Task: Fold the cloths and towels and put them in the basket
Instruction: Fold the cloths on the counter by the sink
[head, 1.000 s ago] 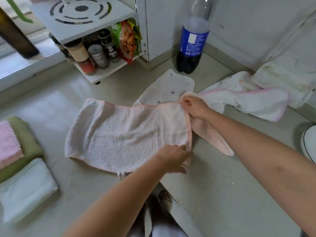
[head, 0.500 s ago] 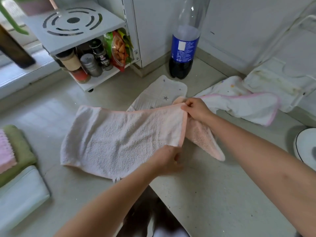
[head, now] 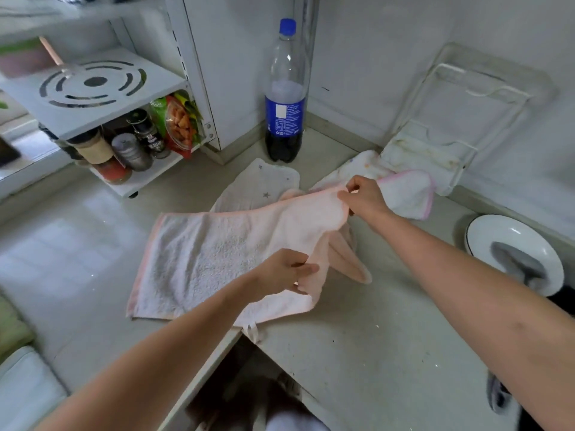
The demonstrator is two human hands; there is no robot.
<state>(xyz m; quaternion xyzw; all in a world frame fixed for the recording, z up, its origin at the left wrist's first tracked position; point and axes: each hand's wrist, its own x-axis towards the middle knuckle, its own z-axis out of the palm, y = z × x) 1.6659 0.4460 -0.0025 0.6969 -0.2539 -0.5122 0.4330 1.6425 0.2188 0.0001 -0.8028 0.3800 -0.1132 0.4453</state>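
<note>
A pale pink towel (head: 214, 259) lies spread on the counter, its right edge lifted. My left hand (head: 284, 273) pinches the near right corner. My right hand (head: 362, 197) pinches the far right corner, raised above the counter. Behind the towel lie a grey star-print cloth (head: 264, 185) and a white cloth with pink trim (head: 407, 194). Folded cloths sit at the left edge: a green one (head: 12, 328) and a light blue one (head: 25, 390). No basket is in view.
A cola bottle (head: 284, 119) stands at the back by the wall. A white spice rack (head: 124, 126) with jars is at the back left. A clear board (head: 451, 119) leans on the right wall. A white plate (head: 485, 237) sits at the right. The counter edge notches inward near me.
Both hands have lifted the towel's right edge off the counter, and it now bunches between them. The view has tilted up, showing more of the bottle and wall.
</note>
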